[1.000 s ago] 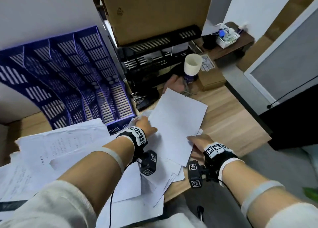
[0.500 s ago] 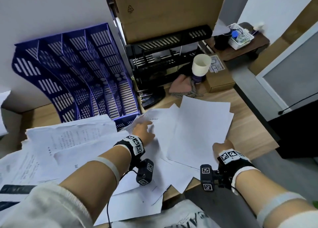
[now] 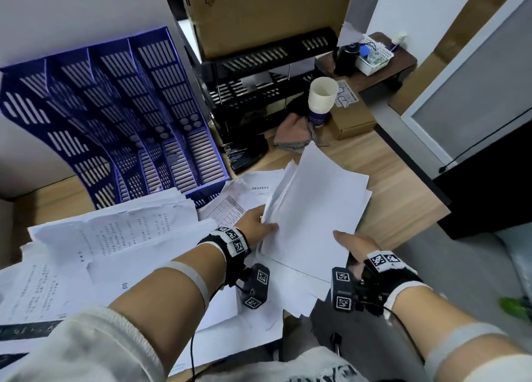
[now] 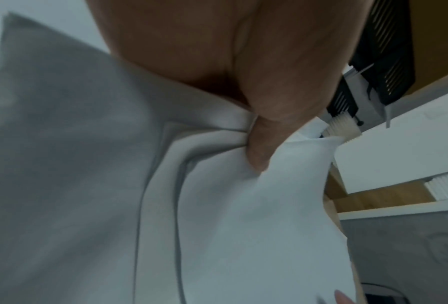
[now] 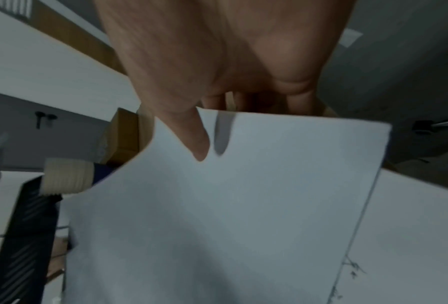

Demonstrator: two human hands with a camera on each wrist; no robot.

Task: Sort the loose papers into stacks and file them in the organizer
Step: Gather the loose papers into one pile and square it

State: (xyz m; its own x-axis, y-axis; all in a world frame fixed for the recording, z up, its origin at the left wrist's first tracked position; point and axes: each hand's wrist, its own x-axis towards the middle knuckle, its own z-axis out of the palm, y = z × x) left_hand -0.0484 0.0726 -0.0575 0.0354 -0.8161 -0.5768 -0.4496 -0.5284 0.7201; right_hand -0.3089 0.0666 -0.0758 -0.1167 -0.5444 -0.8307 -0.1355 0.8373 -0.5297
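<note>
A stack of white sheets (image 3: 313,206) is lifted and tilted above the desk between both hands. My left hand (image 3: 256,223) pinches its left edge, thumb on top (image 4: 259,148), with several sheets bunched under it. My right hand (image 3: 352,245) grips the near right corner (image 5: 243,205), thumb over the paper, fingers beneath. More loose printed papers (image 3: 115,237) lie spread over the desk's left and front. The blue slotted organizer (image 3: 121,116) stands at the back left, its slots showing no paper.
A black tiered tray rack (image 3: 264,87) under a cardboard box (image 3: 264,10) stands behind the papers. Stacked paper cups (image 3: 321,99), a pink cloth (image 3: 292,135) and a small carton (image 3: 351,116) sit at back right. The wooden desk (image 3: 403,191) edge runs along the right.
The right hand carried its sheets left and raised them; the left hand left the desk papers and took hold of the stack's left edge. The stack now tilts up between both hands.
</note>
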